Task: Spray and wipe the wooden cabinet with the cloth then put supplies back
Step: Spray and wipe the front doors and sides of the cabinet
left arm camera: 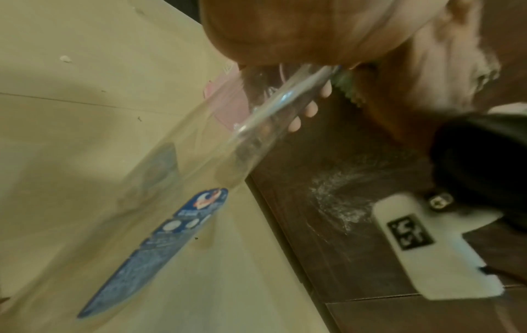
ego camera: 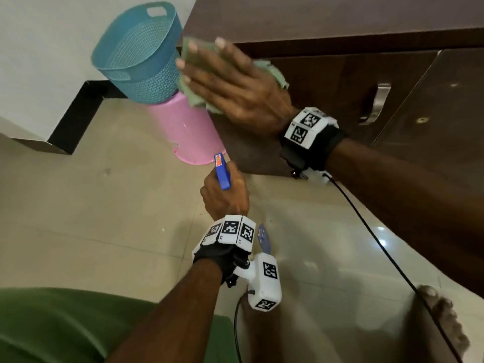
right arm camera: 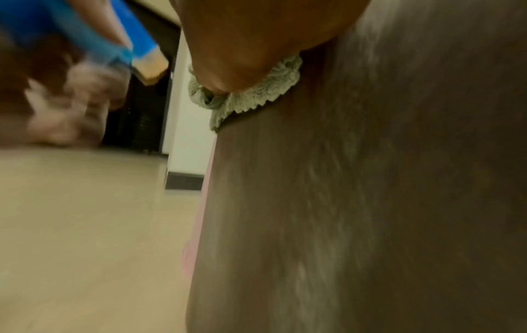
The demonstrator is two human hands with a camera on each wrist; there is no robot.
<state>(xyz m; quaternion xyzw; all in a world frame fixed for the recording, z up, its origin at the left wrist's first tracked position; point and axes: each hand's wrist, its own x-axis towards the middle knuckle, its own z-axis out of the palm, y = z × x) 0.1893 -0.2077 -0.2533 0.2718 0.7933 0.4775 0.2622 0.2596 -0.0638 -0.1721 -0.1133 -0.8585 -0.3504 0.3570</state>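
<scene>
My right hand (ego camera: 222, 77) lies flat with straight fingers, pressing a pale green cloth (ego camera: 272, 72) against the left side panel of the dark wooden cabinet (ego camera: 340, 77). The cloth (right arm camera: 250, 96) peeks out under my palm in the right wrist view, with wet streaks on the cabinet panel (right arm camera: 356, 202). My left hand (ego camera: 225, 195) grips a clear spray bottle (left arm camera: 177, 180) by its neck, its blue trigger head (ego camera: 222, 171) pointing up, lower and nearer me. Spray droplets (left arm camera: 336, 202) show on the wood.
A teal perforated basket (ego camera: 138, 53) sits on an upturned pink bucket (ego camera: 188, 132) beside the cabinet's left side. A metal handle (ego camera: 377, 103) is on the cabinet door. A black cable (ego camera: 379, 244) trails over the beige tiled floor (ego camera: 91, 205). My bare foot (ego camera: 442, 318) stands at lower right.
</scene>
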